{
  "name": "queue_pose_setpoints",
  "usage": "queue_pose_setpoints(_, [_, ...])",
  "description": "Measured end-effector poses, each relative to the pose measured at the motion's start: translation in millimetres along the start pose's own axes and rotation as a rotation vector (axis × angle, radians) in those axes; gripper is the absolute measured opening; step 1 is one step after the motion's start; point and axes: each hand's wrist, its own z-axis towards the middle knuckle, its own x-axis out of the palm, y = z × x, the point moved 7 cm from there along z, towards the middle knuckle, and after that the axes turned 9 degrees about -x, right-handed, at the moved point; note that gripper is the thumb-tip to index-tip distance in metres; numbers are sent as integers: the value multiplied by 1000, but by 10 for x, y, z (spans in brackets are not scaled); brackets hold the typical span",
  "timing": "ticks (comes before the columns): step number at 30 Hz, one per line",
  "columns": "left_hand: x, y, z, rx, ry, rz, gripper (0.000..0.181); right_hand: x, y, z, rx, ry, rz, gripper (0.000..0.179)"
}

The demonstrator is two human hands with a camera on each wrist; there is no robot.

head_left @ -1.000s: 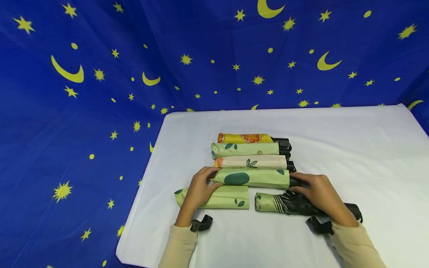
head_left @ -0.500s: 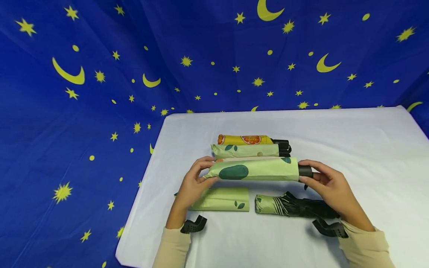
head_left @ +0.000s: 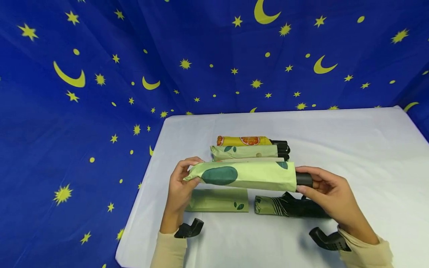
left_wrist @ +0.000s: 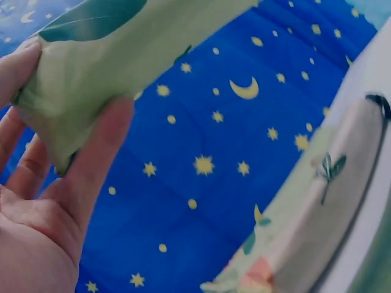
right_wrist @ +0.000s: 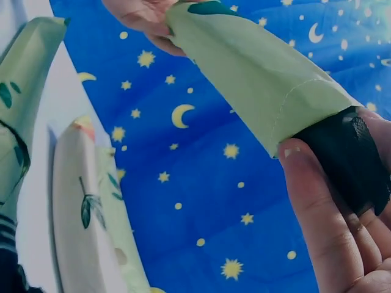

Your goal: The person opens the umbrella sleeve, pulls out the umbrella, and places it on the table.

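Both hands hold a folded umbrella point(head_left: 261, 176) up off the table. It lies level in a light green sleeve with a dark green oval print. My left hand point(head_left: 181, 182) pinches the sleeve's closed end between thumb and fingers. At the other end, my right hand point(head_left: 330, 190) grips the black handle point(right_wrist: 345, 162) where it sticks out of the sleeve. Below, a flat green sleeve point(head_left: 218, 201) with small leaf prints lies on the table, partly behind the left hand. A black umbrella point(head_left: 298, 206) with a striped green end lies beneath the right hand and is partly covered by it.
Behind the held umbrella lie a yellow citrus-print umbrella point(head_left: 241, 140), a pale green one point(head_left: 248, 150) and a pinkish one point(right_wrist: 76, 201), side by side on the white table point(head_left: 352, 141). A blue star-and-moon cloth point(head_left: 100, 149) hangs at the back and left.
The green-sleeved umbrella has been lifted from the row by both hands. In the last half second it has shifted left and a little nearer to me.
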Motion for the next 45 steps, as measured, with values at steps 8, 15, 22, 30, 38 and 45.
queue_pose_setpoints(8, [156, -55, -51, -63, 177, 108, 54, -16, 30, -19, -2, 12, -17, 47])
queue_pose_setpoints(15, [259, -40, -110, -141, 254, 124, 57, 23, -47, -80, -20, 77, 53, 51])
queue_pose_setpoints(22, [263, -40, -141, -134, 250, 147, 57, 31, -80, -117, -16, 101, 20, 49])
queue_pose_setpoints(30, [243, -101, -152, -79, 235, 241, 56, 35, -56, -115, -52, 92, 77, 50])
queue_pose_setpoints(38, [203, -163, -152, -51, 220, 232, 54, -15, -2, -118, -20, 104, -32, 49])
queue_pose_setpoints(45, [188, -158, -158, -61, 219, 215, 52, -45, 11, -122, -58, 81, 83, 50])
